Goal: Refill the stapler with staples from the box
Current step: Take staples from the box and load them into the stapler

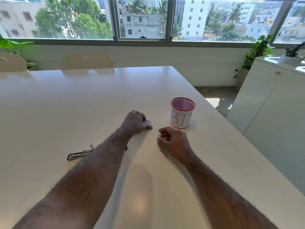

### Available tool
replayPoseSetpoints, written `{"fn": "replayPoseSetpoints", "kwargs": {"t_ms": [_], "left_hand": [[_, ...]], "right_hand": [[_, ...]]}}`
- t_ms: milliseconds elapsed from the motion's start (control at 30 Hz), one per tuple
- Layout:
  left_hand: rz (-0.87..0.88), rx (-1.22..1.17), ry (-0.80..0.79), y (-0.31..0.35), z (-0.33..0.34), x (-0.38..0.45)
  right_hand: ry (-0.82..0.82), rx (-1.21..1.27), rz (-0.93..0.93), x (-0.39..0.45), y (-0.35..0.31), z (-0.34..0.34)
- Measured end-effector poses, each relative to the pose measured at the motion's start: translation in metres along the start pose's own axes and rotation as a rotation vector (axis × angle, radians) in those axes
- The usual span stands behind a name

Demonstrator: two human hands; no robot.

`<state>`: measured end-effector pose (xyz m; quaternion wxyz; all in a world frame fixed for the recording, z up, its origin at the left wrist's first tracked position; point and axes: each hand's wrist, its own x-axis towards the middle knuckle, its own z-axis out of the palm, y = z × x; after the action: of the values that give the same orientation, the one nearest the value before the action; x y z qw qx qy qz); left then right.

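Nearest us, under the left forearm, the stapler (79, 153) lies opened out flat on the table (82, 104), its metal channel bare, so loading looks not yet done. Just ahead, the right hand (171, 140) has fingers curled, pinching something small and pale at the fingertips, possibly a staple strip; too small to tell. Across from it, the left hand (134, 122) grips the staple box (147, 122). Beyond the right hand stands a mesh cup (182, 113) marked BIN. Staples still need seating, stapler closing.
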<state>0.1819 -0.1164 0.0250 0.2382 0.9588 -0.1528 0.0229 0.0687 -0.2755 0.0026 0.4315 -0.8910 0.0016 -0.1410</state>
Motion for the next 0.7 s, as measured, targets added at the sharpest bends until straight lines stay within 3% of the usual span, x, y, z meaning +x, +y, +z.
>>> {"fn": "replayPoseSetpoints", "kwargs": {"t_ms": [133, 400, 567, 700], "left_hand": [[-0.042, 0.045, 0.114, 0.003, 0.009, -0.008], [-0.087, 0.054, 0.186, 0.015, 0.006, -0.021], [0.070, 0.124, 0.333, 0.018, -0.007, -0.037], [0.244, 0.086, 0.482, 0.008, -0.032, -0.058]], "right_hand": [[0.022, 0.027, 0.004, 0.001, 0.000, 0.002], [0.045, 0.052, 0.008, 0.001, 0.005, 0.004], [0.059, 0.080, 0.037, 0.004, 0.005, 0.005], [0.043, 0.088, -0.050, 0.002, -0.010, 0.014]]}}
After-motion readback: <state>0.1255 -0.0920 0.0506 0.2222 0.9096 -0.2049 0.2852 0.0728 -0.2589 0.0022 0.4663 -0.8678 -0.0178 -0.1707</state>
